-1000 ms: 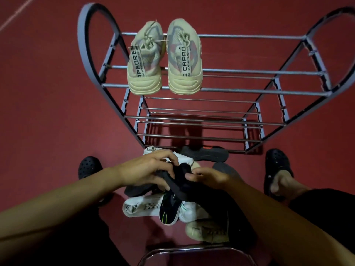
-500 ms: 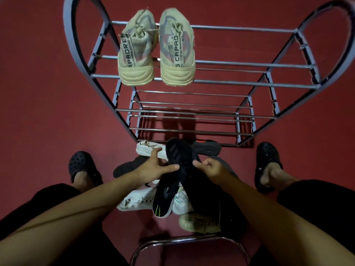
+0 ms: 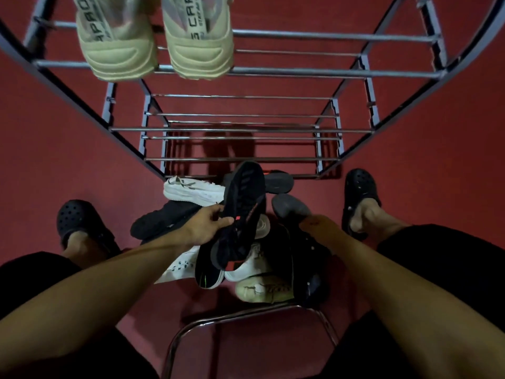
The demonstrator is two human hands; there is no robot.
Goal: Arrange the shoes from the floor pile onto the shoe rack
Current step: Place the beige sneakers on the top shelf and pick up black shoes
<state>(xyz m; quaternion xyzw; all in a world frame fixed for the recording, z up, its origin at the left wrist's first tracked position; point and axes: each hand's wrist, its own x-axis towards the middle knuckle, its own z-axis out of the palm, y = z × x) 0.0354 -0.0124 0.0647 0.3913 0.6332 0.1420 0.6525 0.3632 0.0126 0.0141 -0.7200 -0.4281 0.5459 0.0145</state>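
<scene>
While the left hand (image 3: 203, 228) grips a black shoe (image 3: 240, 214) sole-up above the floor pile (image 3: 246, 269), the right hand (image 3: 314, 225) reaches into that pile, its grasp hidden. Two beige sneakers (image 3: 153, 42) overhang the shoe rack (image 3: 328, 72)'s top front rail; bare rails run rightward.

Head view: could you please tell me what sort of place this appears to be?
Probably a home entryway or shoe-storage corner: a metal shoe rack with beige sneakers stands on a red floor, with a pile of shoes before it.
</scene>
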